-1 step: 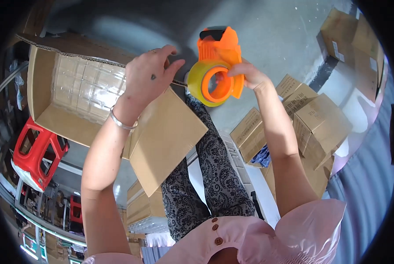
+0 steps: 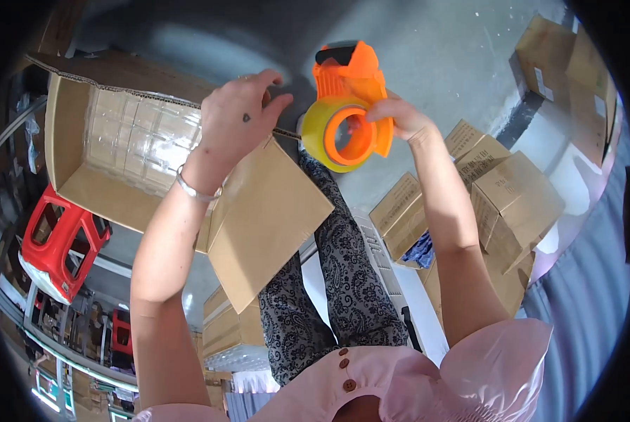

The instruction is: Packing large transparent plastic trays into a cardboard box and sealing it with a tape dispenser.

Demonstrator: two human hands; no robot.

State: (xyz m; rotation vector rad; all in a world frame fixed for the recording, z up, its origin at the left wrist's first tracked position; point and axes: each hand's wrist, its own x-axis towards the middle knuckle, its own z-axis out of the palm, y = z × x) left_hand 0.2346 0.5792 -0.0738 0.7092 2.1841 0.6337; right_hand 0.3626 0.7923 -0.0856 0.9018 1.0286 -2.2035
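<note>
My right hand is closed on the side of an orange tape dispenser, its thumb lying near the orange hub. A roll of yellowish tape sits on the dispenser, whose black-edged head points away from me. To its left, my left hand hovers over the near side of an open cardboard box. Its fingers are bent, with a gap between thumb and forefinger, and nothing shows in them. Below that hand a box flap hangs outward. Clear plastic packaging with a grid of cells lies inside the box.
A red plastic stool stands beside the box at left. Several cardboard boxes are grouped at right, one with dark blue cloth in it. More cartons stand at far right, near a blue-grey curtain. Another box is below the flap.
The tape dispenser in my right hand has shifted very slightly to the left at its head. My left hand is almost in the same place.
</note>
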